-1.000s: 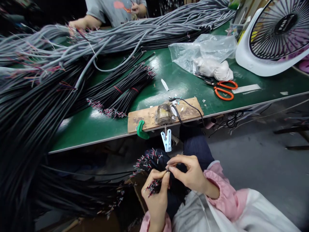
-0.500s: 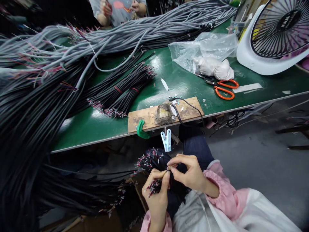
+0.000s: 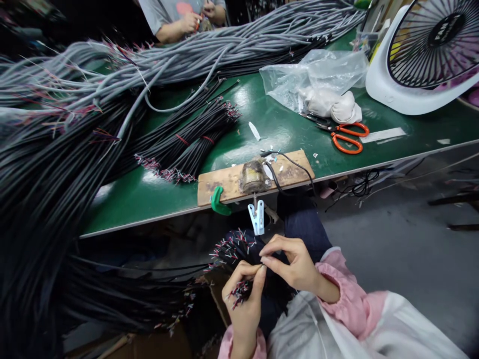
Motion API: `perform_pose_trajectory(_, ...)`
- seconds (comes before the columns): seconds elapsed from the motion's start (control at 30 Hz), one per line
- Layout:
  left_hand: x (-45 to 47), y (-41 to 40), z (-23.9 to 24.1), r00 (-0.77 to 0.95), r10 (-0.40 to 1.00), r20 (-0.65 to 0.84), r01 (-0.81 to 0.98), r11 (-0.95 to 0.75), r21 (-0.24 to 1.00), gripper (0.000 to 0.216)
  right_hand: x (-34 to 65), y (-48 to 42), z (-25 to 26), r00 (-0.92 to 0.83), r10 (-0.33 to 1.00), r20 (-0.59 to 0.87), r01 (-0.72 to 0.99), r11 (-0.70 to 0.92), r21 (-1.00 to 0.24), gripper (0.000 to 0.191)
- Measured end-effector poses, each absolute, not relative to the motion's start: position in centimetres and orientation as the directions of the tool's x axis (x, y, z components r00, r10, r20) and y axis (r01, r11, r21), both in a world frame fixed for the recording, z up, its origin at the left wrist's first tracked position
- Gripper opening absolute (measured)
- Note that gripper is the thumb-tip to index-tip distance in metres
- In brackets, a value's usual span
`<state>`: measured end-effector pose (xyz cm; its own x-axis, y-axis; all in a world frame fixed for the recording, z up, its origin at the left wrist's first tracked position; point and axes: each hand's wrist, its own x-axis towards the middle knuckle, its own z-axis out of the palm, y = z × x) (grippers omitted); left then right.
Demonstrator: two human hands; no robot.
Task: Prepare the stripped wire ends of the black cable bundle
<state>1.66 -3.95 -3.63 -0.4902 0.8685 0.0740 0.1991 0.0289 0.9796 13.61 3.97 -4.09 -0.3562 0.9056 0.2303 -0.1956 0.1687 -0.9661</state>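
My left hand is closed around a bunch of thin black cables whose short red, white and black wire ends stick out between the fingers. Its thumb and forefinger pinch at one cable end. My right hand meets it there, thumb and forefinger pressed together on the tiny wire ends, which the fingertips mostly hide. Just behind my hands, over my lap, lies another bundle of black cables with fanned-out coloured ends. A light-blue clothes peg hangs from a motor shaft above them.
A small motor sits on a wooden board, held by a green clamp at the table edge. Orange-handled scissors, a plastic bag, a white fan and grey cables lie beyond. Another person's hand works opposite.
My right fingertips have shifted slightly and closed further over the wire ends, which showed between them before. Across the table, the other person's hand moved right, toward their other hand.
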Motion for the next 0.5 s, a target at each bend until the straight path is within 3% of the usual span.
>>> perform_pose_trajectory(0.3,1.87,-3.98,-4.08,-0.538,0.843,0.015,0.163,0.086,0.983,0.026,13.15,3.53,-3.49,-0.302,0.855,0.422,-0.125,0.404,-0.906,0.018)
perform_pose_trajectory(0.5,1.65,-4.11,-4.50,-0.616,0.765,-0.191,-0.087,0.174,0.981,0.035,13.53,3.75,-4.01,-0.259,0.907,0.331,-0.265,0.263,-0.928,0.012)
